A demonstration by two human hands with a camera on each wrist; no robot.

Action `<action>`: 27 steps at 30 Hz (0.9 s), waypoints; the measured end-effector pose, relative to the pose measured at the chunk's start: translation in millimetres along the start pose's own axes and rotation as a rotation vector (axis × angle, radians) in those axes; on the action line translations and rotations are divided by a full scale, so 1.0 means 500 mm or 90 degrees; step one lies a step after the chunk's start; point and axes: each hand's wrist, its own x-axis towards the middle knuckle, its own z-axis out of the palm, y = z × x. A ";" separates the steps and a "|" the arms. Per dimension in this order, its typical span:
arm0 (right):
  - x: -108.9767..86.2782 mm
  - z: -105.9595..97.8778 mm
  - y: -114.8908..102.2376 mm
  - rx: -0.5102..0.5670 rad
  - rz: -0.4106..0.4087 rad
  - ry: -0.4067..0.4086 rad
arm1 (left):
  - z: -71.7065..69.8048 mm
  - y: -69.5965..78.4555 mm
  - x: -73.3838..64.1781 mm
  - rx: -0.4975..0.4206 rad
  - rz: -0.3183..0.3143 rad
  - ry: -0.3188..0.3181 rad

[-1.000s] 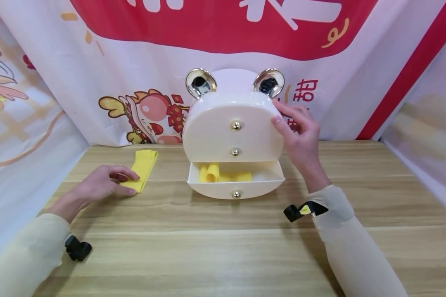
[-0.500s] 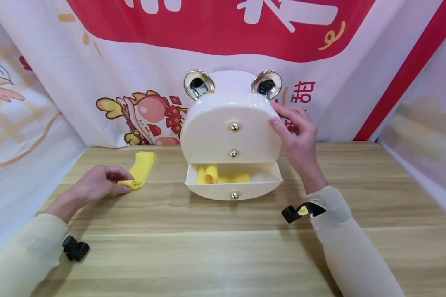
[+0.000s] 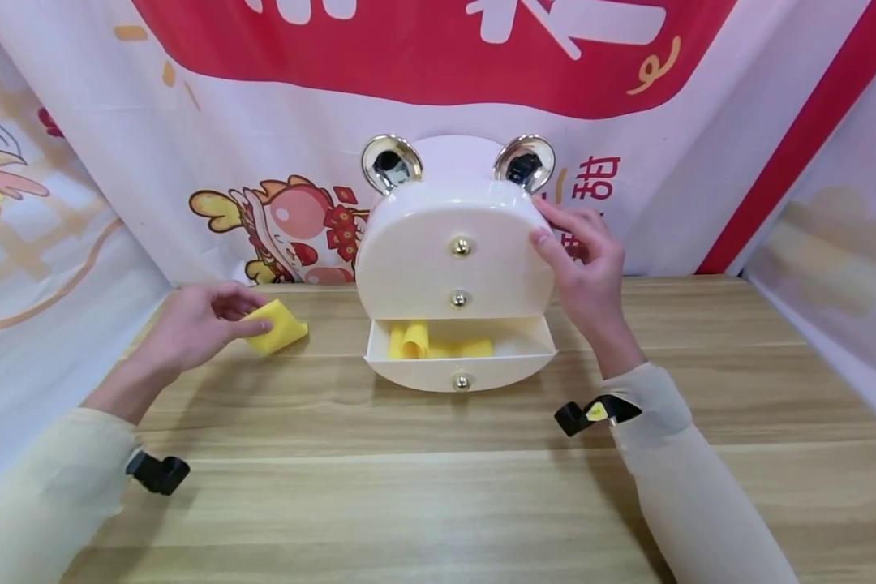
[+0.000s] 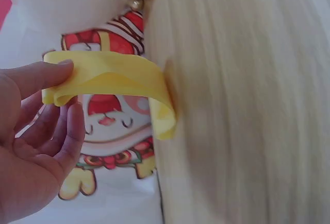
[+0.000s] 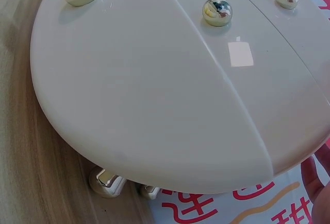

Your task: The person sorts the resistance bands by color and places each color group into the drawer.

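Observation:
In the head view my left hand [image 3: 193,324] pinches one end of a folded yellow strip [image 3: 281,331] above the left of the table. The strip's other end bends down to the wood in the left wrist view, where the thumb [image 4: 51,74] lies on top. My right hand [image 3: 591,268] holds the upper right edge of a white drawer box [image 3: 416,268], thumb at the front. The bottom drawer [image 3: 409,373] is pulled out, with a rolled yellow strip [image 3: 416,341] and another flat yellow piece [image 3: 467,349] inside. The right wrist view shows mostly the box's white front [image 5: 144,90].
Two gold-rimmed round eyes [image 3: 392,165] stick up from the box's top, and gold knobs [image 3: 461,246] line its front. A printed curtain [image 3: 299,122] hangs right behind the wooden table [image 3: 438,487].
The left hand has taken hold of the yellow strip's near end, lifted it off the table and moved it slightly away from me. My right hand has stayed on the box.

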 end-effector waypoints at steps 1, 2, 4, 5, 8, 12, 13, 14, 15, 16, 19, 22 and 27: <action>0.000 0.000 0.000 0.001 -0.001 0.000 | -0.001 0.009 -0.001 -0.009 0.006 0.015; 0.000 0.000 0.000 0.002 -0.002 0.000 | -0.002 0.019 -0.003 -0.020 0.013 0.030; 0.000 0.000 0.000 0.004 -0.001 0.000 | -0.006 0.038 -0.006 -0.050 0.021 0.052; 0.000 0.001 0.000 0.005 -0.001 0.000 | -0.009 0.047 -0.007 -0.065 0.024 0.061; 0.000 0.001 -0.001 0.003 0.002 -0.001 | -0.017 0.074 -0.013 -0.110 0.023 0.075; 0.000 0.001 -0.001 0.000 0.004 -0.003 | -0.026 0.109 -0.022 -0.188 0.008 0.075; 0.000 0.000 -0.001 0.000 0.004 -0.003 | -0.027 0.118 -0.025 -0.211 0.005 0.078; 0.000 0.000 -0.001 0.000 0.004 -0.004 | -0.027 0.128 -0.028 -0.229 0.003 0.082; 0.000 0.000 -0.001 -0.001 0.003 -0.004 | -0.027 0.137 -0.031 -0.246 0.002 0.087; 0.001 0.000 -0.002 -0.001 0.003 -0.005 | -0.027 0.147 -0.035 -0.260 0.000 0.092; 0.001 -0.001 -0.003 -0.002 0.004 -0.007 | -0.025 0.175 -0.044 -0.289 0.003 0.110; 0.001 -0.002 -0.004 -0.003 0.005 -0.008 | -0.024 0.202 -0.053 -0.313 0.007 0.123; 0.001 -0.003 -0.003 -0.003 0.005 -0.007 | -0.019 0.244 -0.068 -0.379 0.013 0.144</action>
